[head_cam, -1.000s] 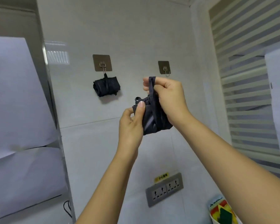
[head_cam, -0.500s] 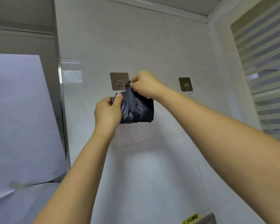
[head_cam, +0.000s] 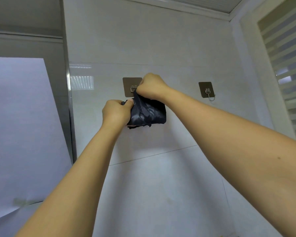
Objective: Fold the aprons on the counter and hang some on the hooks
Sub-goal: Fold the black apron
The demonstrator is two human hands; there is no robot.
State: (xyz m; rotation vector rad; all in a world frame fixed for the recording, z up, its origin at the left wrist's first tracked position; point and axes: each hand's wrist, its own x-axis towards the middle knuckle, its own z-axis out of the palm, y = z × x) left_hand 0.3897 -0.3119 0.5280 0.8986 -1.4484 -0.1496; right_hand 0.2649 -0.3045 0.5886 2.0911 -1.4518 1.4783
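Note:
A folded dark apron bundle [head_cam: 149, 113] is held up against the white tiled wall, right below the left adhesive hook [head_cam: 132, 87]. My left hand [head_cam: 115, 113] grips the bundle's left side, thumb on top. My right hand [head_cam: 150, 86] is fisted around the bundle's strap at the hook's metal loop. A dark edge [head_cam: 132, 127] peeks out under the bundle; I cannot tell whether it belongs to another apron. The right hook [head_cam: 207, 91] hangs bare.
A white sheet [head_cam: 20, 134] covers the cabinet front on the left, beside a metal edge strip [head_cam: 69, 108]. Window blinds [head_cam: 287, 65] fill the right side. The ceiling trim [head_cam: 178, 7] runs along the top.
Both hands carried the bundle up and left, from near the right hook to the left hook. The apron seen hanging there earlier is now hidden behind bundle and hands. The view tilted upward.

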